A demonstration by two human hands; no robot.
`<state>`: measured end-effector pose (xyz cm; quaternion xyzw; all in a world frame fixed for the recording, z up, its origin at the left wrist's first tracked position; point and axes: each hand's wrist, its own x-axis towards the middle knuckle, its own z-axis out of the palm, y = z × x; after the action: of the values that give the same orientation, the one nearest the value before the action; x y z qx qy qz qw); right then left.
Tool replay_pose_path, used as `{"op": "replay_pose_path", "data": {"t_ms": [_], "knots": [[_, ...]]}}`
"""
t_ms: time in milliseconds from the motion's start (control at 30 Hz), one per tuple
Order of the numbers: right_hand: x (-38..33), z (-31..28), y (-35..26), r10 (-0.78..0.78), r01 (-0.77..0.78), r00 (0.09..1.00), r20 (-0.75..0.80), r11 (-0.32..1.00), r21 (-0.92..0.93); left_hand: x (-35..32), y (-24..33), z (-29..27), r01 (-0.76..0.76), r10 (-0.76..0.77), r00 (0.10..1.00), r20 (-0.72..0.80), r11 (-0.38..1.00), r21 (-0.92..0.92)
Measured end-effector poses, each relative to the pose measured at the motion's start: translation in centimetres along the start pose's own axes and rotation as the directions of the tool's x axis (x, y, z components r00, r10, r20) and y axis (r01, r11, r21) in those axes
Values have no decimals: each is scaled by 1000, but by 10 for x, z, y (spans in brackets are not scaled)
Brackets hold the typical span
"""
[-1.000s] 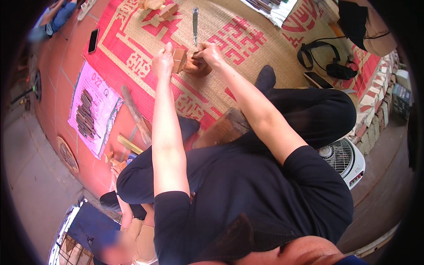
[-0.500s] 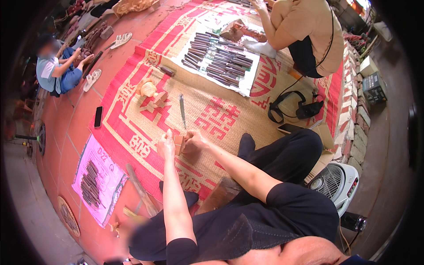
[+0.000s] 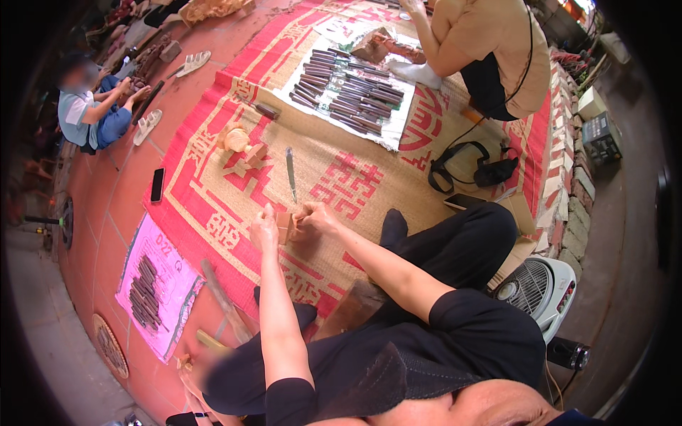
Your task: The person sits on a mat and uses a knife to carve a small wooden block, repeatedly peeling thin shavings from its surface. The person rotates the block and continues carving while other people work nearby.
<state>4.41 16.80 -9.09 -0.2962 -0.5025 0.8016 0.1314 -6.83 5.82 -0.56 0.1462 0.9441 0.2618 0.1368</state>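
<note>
Block (image 3: 285,227) of brown wood sits between the person's two hands, over the straw mat (image 3: 312,135); whether it touches the mat is unclear. The left hand (image 3: 265,227) has its fingers curled against the block's left side, grasping it; the right hand (image 3: 319,216) has its fingers bent at the other end, and I cannot tell whether they grip wood or a small tool. Work on the piece looks partway along: square faces show on the left, the right end seems rounder, and the flat part appears left uncut. Just beyond the hands lies a silver blade (image 3: 290,174). Farther out are a pale rounded piece (image 3: 236,139), a white cloth (image 3: 400,128) bearing dark-handled tools (image 3: 364,92), and, leftward, a pink sheet (image 3: 169,284) with dark rods (image 3: 144,295)
</note>
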Motion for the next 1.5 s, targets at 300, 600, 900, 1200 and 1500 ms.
{"op": "replay_pose_path", "data": {"t_ms": [300, 600, 900, 1200, 1500], "knots": [[-8, 13, -12, 39, -57, 998, -55, 924, -379, -9, 9, 1, -52, 52, 998, -35, 998, -18], [-18, 25, 14, -40, 46, 998, 47, 989, -141, -9, 9, 3, -33, 31, 998, -54, 999, -35], [0, 5, -3, -121, 106, 992, -31, 949, -296, -11, 13, 1, -17, 15, 999, -44, 999, -40], [-32, 21, -3, 43, -37, 998, 48, 994, -107, -27, 7, -4, -4, 0, 998, -67, 998, -59], [-15, -3, 17, 95, -87, 989, 117, 993, -78, -35, 9, 9, -8, -1, 993, -115, 998, -69]]}}
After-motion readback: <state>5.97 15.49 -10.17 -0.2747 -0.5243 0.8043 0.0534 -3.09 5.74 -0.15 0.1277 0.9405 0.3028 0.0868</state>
